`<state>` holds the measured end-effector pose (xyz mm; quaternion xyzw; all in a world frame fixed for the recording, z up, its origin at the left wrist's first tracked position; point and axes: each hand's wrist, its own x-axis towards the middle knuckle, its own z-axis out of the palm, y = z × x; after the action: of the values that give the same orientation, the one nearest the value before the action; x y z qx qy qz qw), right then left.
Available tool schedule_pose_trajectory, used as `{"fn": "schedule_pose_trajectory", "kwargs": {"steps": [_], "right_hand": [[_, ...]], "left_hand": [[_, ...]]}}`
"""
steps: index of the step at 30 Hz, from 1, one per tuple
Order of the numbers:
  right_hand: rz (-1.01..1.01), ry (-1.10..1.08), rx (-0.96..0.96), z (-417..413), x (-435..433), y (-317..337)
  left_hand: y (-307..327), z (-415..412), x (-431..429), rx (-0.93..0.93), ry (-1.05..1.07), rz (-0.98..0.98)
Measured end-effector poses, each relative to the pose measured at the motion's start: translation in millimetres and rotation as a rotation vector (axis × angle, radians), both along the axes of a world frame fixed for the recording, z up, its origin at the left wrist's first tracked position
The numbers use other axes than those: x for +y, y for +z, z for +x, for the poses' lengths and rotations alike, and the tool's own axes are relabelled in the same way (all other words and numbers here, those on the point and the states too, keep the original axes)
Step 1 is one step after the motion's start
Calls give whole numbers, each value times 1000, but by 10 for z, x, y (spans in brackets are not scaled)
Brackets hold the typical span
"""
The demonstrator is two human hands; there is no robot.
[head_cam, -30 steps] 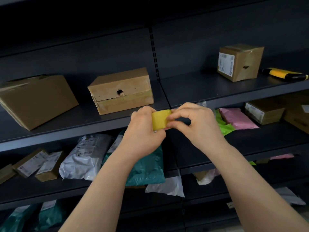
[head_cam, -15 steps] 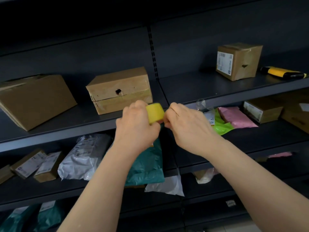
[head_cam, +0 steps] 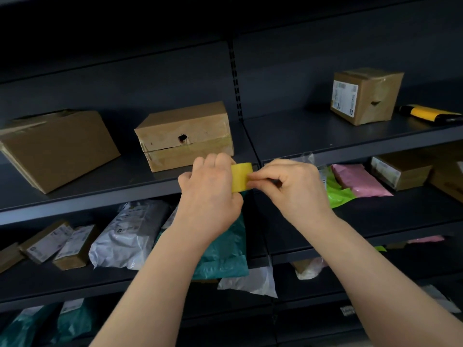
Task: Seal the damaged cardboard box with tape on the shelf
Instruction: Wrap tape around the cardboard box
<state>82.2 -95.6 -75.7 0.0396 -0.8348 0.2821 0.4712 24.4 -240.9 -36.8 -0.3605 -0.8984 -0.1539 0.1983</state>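
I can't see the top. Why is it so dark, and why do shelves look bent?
Head view: dim light leaves the top black; the tape roll, left hand and right hand catch most light; the wide-angle lens bends the shelf edge.

Matt brown cardboard box (head_cam: 184, 136), ragged at hole, glossy across lower front. Yellow tape roll (head_cam: 241, 177), smooth, faintly shiny. Dark matt metal shelf (head_cam: 325, 144). Crinkled glossy plastic mailers (head_cam: 127, 236).
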Motion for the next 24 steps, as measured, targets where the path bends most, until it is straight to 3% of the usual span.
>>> {"fn": "schedule_pose_trajectory", "kwargs": {"steps": [7,10,13,15,17,19,21,24], "right_hand": [[443,-323,-98,2,-46,6],[295,-276,-154,-35,-60,-20],[-111,68,-165,7,-13,-71],[-235,259,-292,87,46,-84],[-226,365,-486,92,92,-121],[-168,281,-472,42,55,-183],[-131,133,-328,-10,-38,-243],[-3,37,-228,-69,-150,-333]], "left_hand": [[-22,-11,36,15,2,25],[1,-8,45,7,-37,80],[5,-59,-12,-183,-95,181],[-40,-103,-72,-349,-178,230],[-95,-111,-125,-505,-270,253],[-143,-82,-145,-657,-336,252],[-184,-43,-126,-869,-351,300],[-225,15,-45,-1070,-250,511]]}}
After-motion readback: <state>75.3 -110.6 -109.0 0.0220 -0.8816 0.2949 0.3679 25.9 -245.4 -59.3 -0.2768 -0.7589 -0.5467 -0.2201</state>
